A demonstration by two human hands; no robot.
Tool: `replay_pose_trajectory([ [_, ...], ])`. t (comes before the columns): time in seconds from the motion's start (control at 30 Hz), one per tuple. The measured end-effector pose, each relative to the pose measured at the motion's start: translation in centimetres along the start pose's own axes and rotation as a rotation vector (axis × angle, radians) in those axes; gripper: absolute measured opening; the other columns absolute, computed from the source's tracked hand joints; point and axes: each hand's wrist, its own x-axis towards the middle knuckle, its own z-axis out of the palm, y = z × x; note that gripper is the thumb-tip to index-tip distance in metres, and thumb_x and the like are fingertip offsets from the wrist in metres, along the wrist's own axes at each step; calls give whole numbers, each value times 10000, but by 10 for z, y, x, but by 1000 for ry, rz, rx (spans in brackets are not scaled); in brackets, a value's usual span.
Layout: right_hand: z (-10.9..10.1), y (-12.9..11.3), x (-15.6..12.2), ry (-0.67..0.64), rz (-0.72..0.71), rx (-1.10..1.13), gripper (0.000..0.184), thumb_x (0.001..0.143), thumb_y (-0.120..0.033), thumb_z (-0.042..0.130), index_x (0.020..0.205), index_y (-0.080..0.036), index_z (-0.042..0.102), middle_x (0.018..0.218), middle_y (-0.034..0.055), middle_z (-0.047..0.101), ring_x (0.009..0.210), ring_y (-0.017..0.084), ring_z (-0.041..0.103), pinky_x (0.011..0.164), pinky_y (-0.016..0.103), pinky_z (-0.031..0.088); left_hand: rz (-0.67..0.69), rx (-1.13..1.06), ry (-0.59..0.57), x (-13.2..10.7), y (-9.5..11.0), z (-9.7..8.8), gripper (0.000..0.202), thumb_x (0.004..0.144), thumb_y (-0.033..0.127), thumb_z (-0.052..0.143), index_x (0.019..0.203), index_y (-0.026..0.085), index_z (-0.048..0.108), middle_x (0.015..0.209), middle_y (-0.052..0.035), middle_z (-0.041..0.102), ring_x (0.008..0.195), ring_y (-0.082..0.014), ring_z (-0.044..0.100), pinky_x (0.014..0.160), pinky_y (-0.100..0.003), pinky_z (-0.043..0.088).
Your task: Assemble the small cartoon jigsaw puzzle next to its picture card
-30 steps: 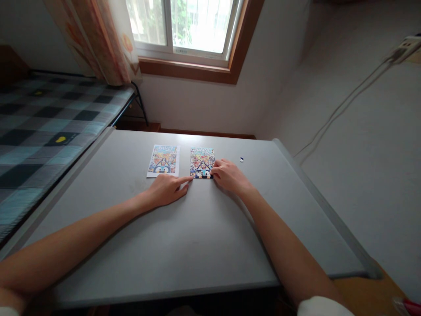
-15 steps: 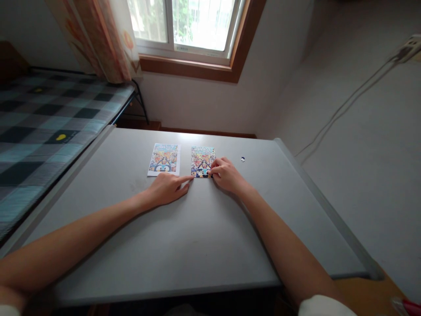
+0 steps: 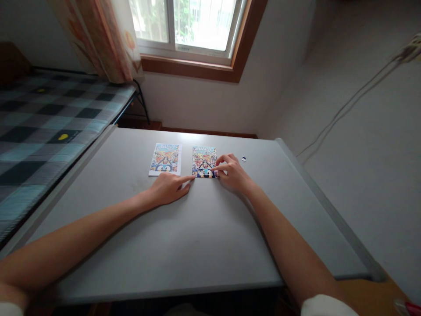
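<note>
A small colourful jigsaw puzzle [image 3: 204,157] lies flat on the table, with a dark blue and white character's face along its near edge. My left hand [image 3: 168,188] points its stretched index finger at the puzzle's near left corner and seems to touch it; nothing is in that hand. Over the puzzle's right edge is my right hand [image 3: 233,174], fingers apart, one fingertip on or just above the face. A loose dark and white puzzle piece [image 3: 244,159] rests to the right of this hand. Left of the puzzle, a printed sheet [image 3: 165,159] shows the same picture.
The light grey table [image 3: 184,250] has raised edge strips on its left and right sides. A bed with a checked cover [image 3: 88,112] stands to the left. Behind are a curtain [image 3: 105,48] and a window [image 3: 200,26]. A cable [image 3: 342,109] runs along the right wall.
My right hand has drawn slightly right and its fingers have spread, uncovering more of the face on the puzzle. My left hand stays at the near left corner.
</note>
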Motion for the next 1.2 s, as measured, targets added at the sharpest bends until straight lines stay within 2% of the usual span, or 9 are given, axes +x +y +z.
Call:
replay_pose_trajectory([
  [0.13, -3, 3, -1, 20, -9, 1, 300, 796, -81, 558, 877, -278, 769, 960, 59, 635, 985, 224, 444, 885, 392, 394, 8, 0, 11, 0, 0, 1, 338, 892, 346, 483, 1184, 299, 647, 659, -11, 701, 572, -153, 623, 542, -235, 366],
  [0.63, -3, -3, -1, -152, 3, -106, 289, 880, -188, 498, 855, -277, 772, 964, 68, 650, 973, 230, 448, 831, 389, 337, 6, -17, 29, 0, 0, 1, 334, 887, 347, 487, 1172, 304, 656, 624, -4, 681, 548, -143, 610, 539, -228, 374],
  [0.97, -12, -18, 1, -157, -56, -218, 300, 841, -108, 512, 862, -254, 773, 1007, 81, 646, 1036, 263, 422, 866, 418, 295, -2, -26, 7, 0, 1, -1, 340, 889, 351, 483, 1178, 298, 654, 627, -6, 683, 548, -146, 607, 553, -231, 386],
  [1.2, -8, -17, 0, -127, -54, -165, 315, 851, -110, 500, 858, -275, 769, 999, 70, 647, 1021, 247, 434, 868, 406, 299, 8, -5, 24, 1, 0, 1, 340, 892, 367, 477, 1170, 298, 661, 615, -6, 683, 536, -144, 607, 539, -227, 386],
])
